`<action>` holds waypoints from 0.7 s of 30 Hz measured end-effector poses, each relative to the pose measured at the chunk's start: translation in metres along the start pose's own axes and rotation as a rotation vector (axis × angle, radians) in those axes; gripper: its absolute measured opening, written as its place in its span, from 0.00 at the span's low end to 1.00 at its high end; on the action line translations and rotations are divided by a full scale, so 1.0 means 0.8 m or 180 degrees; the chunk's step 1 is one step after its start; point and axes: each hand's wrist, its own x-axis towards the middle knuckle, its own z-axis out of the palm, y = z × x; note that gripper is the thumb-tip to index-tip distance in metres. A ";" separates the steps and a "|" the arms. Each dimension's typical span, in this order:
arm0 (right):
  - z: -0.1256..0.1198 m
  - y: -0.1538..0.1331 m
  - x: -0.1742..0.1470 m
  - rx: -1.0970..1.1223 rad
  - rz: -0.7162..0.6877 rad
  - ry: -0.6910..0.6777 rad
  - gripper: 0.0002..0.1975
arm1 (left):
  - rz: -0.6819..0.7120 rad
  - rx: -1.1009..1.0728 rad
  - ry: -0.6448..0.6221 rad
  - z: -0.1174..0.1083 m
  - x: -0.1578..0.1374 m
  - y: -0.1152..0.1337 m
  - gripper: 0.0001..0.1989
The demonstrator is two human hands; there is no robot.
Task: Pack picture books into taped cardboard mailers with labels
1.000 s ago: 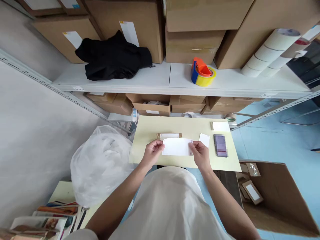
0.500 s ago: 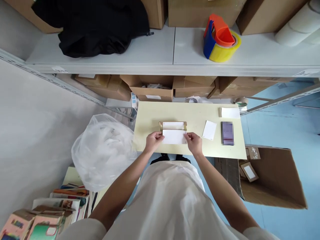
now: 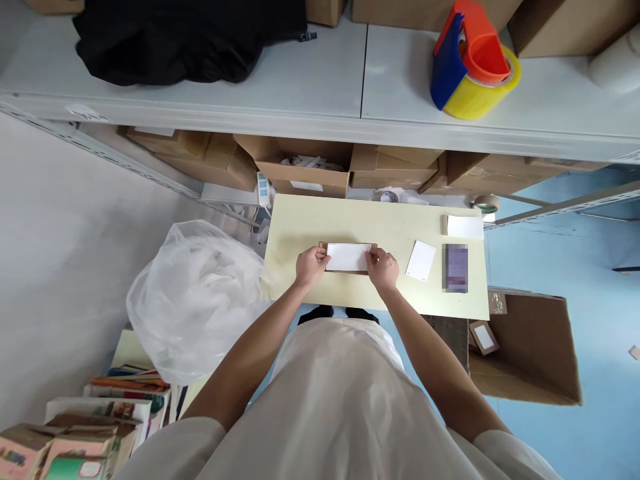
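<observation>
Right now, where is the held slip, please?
In the head view, the white slip lies between the left hand and right hand, left of the white card.

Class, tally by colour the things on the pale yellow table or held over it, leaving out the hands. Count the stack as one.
White: 3 (held slip, loose slip, stack of slips)
Brown: 1 (parcel, mostly hidden beneath the held slip)
Purple: 1 (blurred item)
Total: 5

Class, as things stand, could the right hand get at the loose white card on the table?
Probably yes: the card lies close beside the right hand, with nothing standing between them on the table, though its fingers are busy at the label's end.
</observation>
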 end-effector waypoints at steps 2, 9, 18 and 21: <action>0.002 0.002 0.002 -0.0131 -0.0149 0.0039 0.12 | 0.0027 0.0121 0.0004 0.001 0.001 0.001 0.07; 0.018 0.007 -0.005 -0.0412 -0.0587 0.0139 0.14 | 0.0255 0.0694 0.0222 0.005 0.001 0.007 0.10; 0.004 0.024 -0.012 0.0292 -0.0419 0.0757 0.30 | 0.0801 0.0781 0.0448 -0.010 -0.001 -0.007 0.14; 0.003 0.007 -0.018 0.0035 -0.1242 0.0263 0.30 | 0.1810 0.1233 -0.0326 0.000 -0.015 0.008 0.19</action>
